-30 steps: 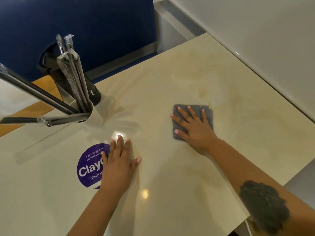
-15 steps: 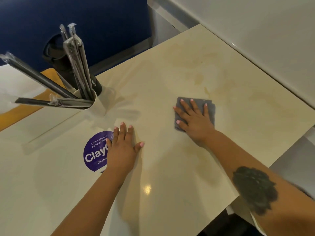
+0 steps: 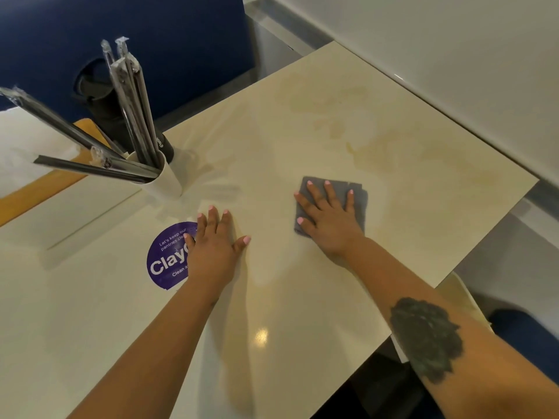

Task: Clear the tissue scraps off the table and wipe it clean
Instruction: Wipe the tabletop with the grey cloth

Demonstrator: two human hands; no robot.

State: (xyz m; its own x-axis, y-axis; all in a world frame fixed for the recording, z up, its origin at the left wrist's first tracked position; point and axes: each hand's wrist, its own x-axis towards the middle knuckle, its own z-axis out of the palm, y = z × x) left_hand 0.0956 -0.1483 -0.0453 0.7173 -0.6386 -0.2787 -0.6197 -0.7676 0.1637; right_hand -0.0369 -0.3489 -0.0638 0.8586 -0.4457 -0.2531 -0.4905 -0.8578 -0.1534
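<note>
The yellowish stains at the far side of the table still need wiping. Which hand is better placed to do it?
The right hand. It already presses flat on the grey cloth, with the stains just beyond it. The left hand lies bare on the table, partly over the purple sticker, holding nothing.

Grey folded cloth (image 3: 357, 193) flat on cream table (image 3: 302, 146), right of centre.

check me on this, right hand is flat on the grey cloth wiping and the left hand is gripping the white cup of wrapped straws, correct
Not quite. The head view shows the left hand lying flat on the table, fingers straight, partly over the purple sticker; it is apart from the white cup of wrapped straws. The rest holds: the right hand is flat on the grey cloth.
</note>
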